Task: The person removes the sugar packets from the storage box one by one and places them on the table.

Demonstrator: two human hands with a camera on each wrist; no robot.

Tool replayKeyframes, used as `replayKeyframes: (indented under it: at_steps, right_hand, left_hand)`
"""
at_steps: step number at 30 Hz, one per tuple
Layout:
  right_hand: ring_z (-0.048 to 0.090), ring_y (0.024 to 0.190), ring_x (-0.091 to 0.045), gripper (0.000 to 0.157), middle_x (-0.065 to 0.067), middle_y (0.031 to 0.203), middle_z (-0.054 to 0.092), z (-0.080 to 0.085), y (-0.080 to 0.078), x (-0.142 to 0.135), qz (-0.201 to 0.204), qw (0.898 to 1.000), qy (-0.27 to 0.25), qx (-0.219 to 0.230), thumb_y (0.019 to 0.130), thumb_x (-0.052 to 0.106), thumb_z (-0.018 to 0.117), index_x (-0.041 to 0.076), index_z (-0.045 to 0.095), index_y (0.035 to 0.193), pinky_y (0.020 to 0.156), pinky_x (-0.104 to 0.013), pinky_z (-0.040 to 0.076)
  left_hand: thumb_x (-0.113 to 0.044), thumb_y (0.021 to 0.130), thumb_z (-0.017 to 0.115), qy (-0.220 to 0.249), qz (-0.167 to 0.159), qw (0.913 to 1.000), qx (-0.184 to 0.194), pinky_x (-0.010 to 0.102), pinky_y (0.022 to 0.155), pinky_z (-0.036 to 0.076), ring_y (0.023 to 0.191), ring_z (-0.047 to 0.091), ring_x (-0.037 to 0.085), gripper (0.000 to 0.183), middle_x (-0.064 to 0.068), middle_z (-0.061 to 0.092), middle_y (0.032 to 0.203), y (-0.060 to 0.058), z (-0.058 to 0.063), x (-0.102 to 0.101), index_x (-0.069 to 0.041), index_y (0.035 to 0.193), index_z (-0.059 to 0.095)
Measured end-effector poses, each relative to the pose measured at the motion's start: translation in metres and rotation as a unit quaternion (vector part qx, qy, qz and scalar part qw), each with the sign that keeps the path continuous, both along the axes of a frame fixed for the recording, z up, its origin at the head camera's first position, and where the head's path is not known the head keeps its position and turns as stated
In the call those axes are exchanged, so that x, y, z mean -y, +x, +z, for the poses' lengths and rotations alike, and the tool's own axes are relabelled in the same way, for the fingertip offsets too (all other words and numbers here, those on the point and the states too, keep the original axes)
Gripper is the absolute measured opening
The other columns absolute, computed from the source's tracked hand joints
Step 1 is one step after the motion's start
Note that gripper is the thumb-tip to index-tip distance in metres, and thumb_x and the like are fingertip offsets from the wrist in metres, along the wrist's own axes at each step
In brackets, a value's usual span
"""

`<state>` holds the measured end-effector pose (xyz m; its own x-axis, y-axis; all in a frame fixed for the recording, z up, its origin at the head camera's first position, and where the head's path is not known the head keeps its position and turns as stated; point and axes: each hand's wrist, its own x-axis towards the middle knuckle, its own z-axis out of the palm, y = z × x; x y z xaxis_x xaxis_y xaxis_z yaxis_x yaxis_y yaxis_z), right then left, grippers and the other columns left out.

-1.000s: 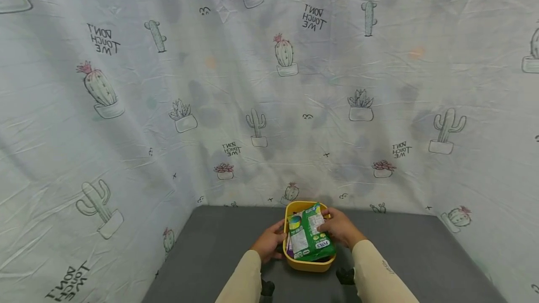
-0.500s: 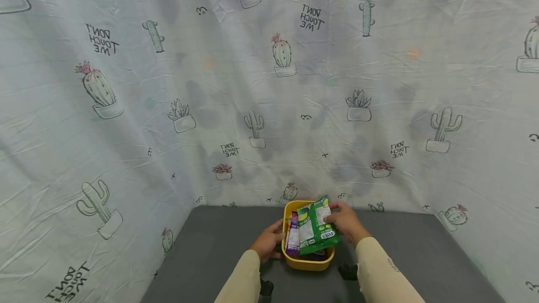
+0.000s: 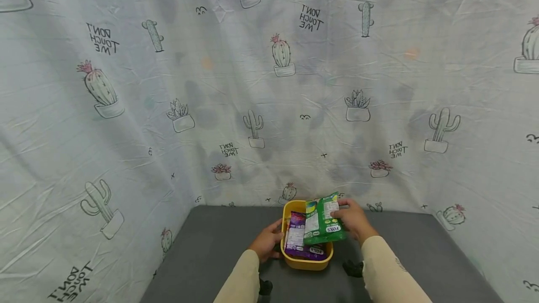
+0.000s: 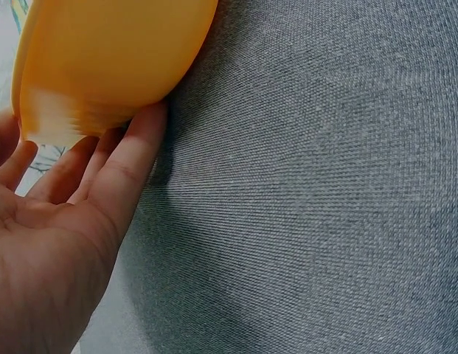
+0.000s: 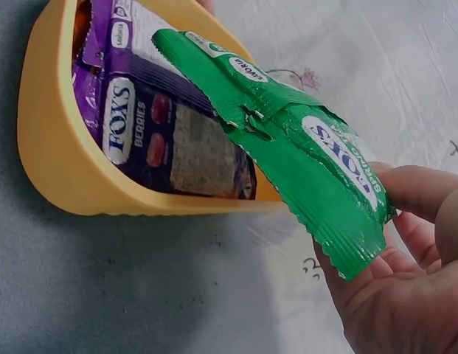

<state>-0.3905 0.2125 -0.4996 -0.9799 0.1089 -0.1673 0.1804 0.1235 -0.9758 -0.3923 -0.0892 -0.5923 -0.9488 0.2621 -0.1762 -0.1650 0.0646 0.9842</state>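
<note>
A green Fox's candy bag [image 3: 323, 221] is pinched at its right side by my right hand [image 3: 354, 219], thumb on top and fingers beneath. The bag is tilted above the right part of a yellow basket [image 3: 305, 265]. Inside the basket lie purple Fox's candy bags [image 5: 169, 133], one marked "Berries". My left hand [image 3: 266, 241] touches the basket's left wall from outside. In the left wrist view, its fingers reach nearly straight against the yellow wall, with fingertips low by the table surface.
The basket stands on a dark grey cloth-covered table [image 3: 227, 237]. Behind it hangs a pale curtain [image 3: 269, 167] printed with cacti, which also runs along both sides. Black wrist straps [image 3: 353, 269] show under the sleeves.
My right hand has lifted the green candy bag up and to the right, uncovering the purple bags in the basket. The left hand has stayed at the basket's side.
</note>
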Motion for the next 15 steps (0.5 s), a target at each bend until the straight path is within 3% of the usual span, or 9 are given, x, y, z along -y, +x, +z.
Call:
replayKeyframes:
  at_steps: [15]
  right_hand:
    - [0.074, 0.081, -0.027, 0.051, -0.029, 0.119, 0.063, 0.004, 0.003, -0.034, -0.028, 1.0, 0.001, -0.009, 0.104, -0.003, 0.067, -0.009, 0.044, 0.149, 0.069, -0.044, 0.064]
  left_hand:
    - [-0.014, 0.116, 0.053, 0.019, -0.018, 0.9996, -0.001, 0.06, 0.082, 0.06, 0.119, 0.067, 0.032, 0.06, 0.022, 0.056, 0.154, 0.002, 0.001, 0.002, -0.008, 0.173, 0.033]
